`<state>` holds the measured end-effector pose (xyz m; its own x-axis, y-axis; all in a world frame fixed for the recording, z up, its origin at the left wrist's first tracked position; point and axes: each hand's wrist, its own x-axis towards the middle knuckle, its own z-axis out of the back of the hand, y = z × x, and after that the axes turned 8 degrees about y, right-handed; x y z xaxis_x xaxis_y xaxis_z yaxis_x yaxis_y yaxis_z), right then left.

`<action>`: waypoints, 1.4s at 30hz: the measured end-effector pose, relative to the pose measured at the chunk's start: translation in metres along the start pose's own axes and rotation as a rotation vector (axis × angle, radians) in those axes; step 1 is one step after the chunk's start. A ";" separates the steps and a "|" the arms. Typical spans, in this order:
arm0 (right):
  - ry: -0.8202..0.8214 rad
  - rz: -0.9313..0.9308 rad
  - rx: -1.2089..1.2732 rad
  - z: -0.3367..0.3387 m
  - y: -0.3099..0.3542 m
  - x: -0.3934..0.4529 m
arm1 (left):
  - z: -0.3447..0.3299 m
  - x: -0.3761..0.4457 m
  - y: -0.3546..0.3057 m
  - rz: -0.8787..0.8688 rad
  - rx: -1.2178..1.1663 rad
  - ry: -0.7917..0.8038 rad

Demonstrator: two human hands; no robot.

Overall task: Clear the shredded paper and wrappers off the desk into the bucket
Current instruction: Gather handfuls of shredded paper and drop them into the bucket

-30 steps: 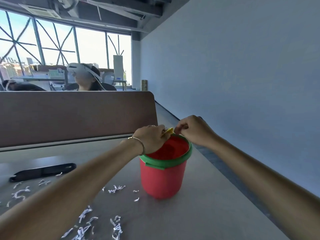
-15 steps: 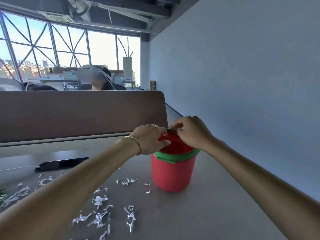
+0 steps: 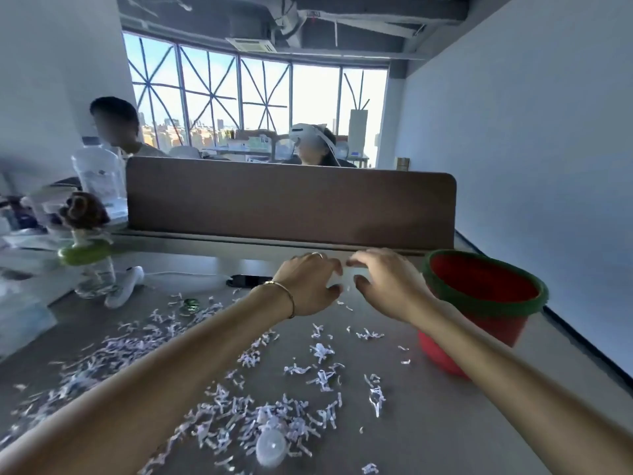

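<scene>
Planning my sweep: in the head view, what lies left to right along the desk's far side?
Clear bottle with green band → white cabled device → black phone → left hand → right hand → red bucket with green rim.

Your left hand [image 3: 310, 286] and right hand [image 3: 387, 286] hover side by side above the desk [image 3: 428, 423], fingers loosely spread and holding nothing. The red bucket [image 3: 479, 313] with its green rim stands just right of your right hand. Shredded paper [image 3: 260, 416] litters the desk beneath your forearms, around a small clear wrapper [image 3: 271, 448].
</scene>
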<state>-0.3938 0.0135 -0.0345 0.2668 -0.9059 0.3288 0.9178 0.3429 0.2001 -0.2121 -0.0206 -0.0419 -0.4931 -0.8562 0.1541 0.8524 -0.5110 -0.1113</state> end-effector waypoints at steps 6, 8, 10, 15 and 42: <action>0.067 0.103 0.052 -0.047 0.061 0.026 | -0.012 -0.056 0.066 0.125 0.002 0.027; 0.088 0.139 0.076 -0.064 0.080 0.035 | -0.017 -0.073 0.088 0.177 -0.008 0.031; 0.113 0.172 0.092 -0.080 0.097 0.043 | -0.023 -0.087 0.111 0.244 0.006 0.056; 0.180 0.224 0.152 -0.113 0.124 0.061 | -0.044 -0.109 0.174 0.434 0.013 0.128; 0.440 0.057 0.190 -0.230 0.094 0.109 | -0.107 -0.090 0.269 0.337 -0.071 -0.130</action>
<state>-0.2107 -0.1096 -0.1919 0.4521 -0.8892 -0.0695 0.8391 0.3976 0.3712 0.0436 -0.0890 -0.1906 -0.1563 -0.9628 0.2205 0.9468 -0.2096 -0.2441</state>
